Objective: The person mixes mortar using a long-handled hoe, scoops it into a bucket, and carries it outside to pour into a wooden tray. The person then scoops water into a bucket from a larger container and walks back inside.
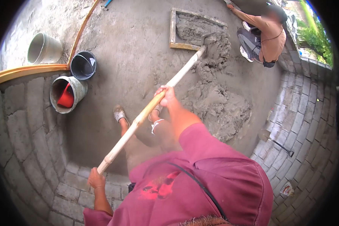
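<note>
A long-handled hoe point(139, 119) with a bamboo pole crosses diagonally in front of me. My right hand point(167, 95) wraps around its middle, and my left hand point(96, 178) grips the near end at lower left. The far end, its blade partly hidden, rests in wet mortar point(218, 47) at the right corner of a wooden frame point(172, 32). Mortar fills part of that frame and spills over its right side. From there a lumpy mortar heap point(224, 107) spreads towards me on the floor, to the right of my feet.
A co-worker point(273, 39) squats at upper right, one arm stretched forward. At left stand a pale bucket point(45, 49), a dark bucket point(83, 65) and a tipped bucket point(79, 88) holding a red container point(66, 97). Block walls point(22, 124) flank both sides; a shovel point(280, 145) lies at right.
</note>
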`<action>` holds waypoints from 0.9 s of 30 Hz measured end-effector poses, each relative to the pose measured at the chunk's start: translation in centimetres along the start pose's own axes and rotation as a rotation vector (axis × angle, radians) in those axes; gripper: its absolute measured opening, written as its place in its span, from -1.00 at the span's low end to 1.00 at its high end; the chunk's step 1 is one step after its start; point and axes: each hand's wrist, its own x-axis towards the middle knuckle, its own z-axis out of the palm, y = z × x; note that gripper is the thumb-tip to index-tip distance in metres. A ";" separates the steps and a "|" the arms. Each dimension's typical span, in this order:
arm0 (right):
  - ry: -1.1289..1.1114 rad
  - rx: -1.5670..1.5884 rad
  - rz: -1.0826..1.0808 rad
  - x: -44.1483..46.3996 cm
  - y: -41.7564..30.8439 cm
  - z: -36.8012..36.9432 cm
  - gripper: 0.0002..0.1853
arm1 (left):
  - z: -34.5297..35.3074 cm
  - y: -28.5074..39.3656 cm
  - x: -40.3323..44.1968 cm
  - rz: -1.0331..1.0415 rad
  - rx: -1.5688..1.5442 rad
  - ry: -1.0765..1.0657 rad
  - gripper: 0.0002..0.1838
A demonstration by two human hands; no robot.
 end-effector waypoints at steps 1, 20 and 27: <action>-0.051 0.006 -0.030 0.6 -1.9 0.9 -0.83 | -0.1 1.6 0.8 0.014 -0.008 0.040 -0.69; 0.018 -0.228 -0.259 -0.3 -11.6 4.4 -0.76 | -6.3 15.5 2.2 0.146 -0.146 0.067 -0.59; -0.059 -0.223 -0.016 -8.3 -1.6 4.9 -0.84 | -7.6 -2.2 -0.7 0.131 -0.316 -0.439 -0.59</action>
